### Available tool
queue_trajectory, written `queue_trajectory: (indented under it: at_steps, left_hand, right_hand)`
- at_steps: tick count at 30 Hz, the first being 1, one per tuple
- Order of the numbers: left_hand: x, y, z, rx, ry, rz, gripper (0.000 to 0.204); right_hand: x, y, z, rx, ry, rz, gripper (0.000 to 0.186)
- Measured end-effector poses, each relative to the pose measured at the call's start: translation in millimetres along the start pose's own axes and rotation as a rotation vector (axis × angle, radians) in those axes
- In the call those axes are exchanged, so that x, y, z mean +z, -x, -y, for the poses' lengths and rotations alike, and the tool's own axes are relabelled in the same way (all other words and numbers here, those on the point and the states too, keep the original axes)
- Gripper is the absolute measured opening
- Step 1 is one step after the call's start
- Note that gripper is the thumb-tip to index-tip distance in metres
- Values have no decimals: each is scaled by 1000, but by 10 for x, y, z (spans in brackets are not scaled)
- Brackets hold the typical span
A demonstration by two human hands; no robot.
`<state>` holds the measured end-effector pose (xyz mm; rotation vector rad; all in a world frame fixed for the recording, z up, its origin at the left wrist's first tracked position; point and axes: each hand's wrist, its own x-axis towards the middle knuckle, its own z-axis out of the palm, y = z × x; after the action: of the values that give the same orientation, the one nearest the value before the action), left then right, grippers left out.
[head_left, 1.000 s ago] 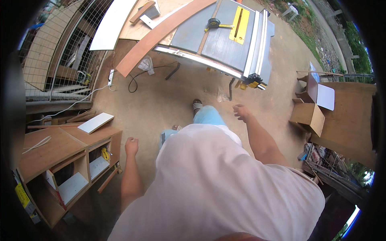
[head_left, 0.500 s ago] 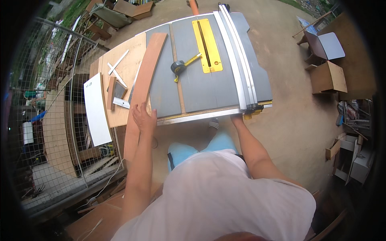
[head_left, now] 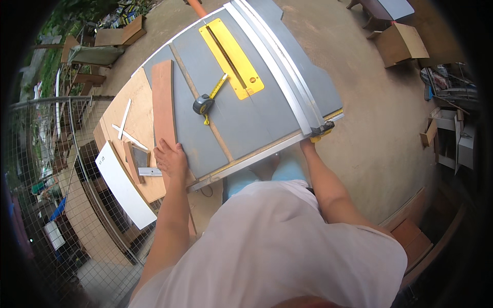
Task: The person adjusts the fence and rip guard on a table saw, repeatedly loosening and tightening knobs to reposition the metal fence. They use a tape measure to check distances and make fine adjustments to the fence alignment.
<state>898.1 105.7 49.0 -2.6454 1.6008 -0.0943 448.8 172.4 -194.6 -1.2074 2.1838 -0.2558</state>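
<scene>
Head: resting open L hand [head_left: 172, 162] on long brown wood plank [head_left: 164, 100], atop grey metal saw tbl [head_left: 257, 115], prob uncut; can't tell grip of R hand [head_left: 308, 148]

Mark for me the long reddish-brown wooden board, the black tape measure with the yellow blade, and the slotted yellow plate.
Long reddish-brown wooden board [head_left: 164, 102]: head view, on its upper face.
Black tape measure [head_left: 203, 104]: head view, on its case.
Slotted yellow plate [head_left: 238, 60]: head view, on its face right of the slot.
</scene>
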Motion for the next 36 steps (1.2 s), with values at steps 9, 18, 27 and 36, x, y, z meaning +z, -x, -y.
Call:
queue_trajectory:
  at_steps: [9,18,27,36]
  left_hand:
    - [18,-35,78,84,-70,10,70]
    - [-210,36,-205,134,-41,64,67]
    - [16,175,-55,167,-164,-3,63]
    - [202,-31,132,163,-100,-19,61]
  right_hand:
    - [235,-48,457,15,-93,43,58]
    - [925,41,-225,62,-284,172,62]
    - [24,944,-375,580,-406,253,59]
    - [682,1729,-478,634,-601,47,54]
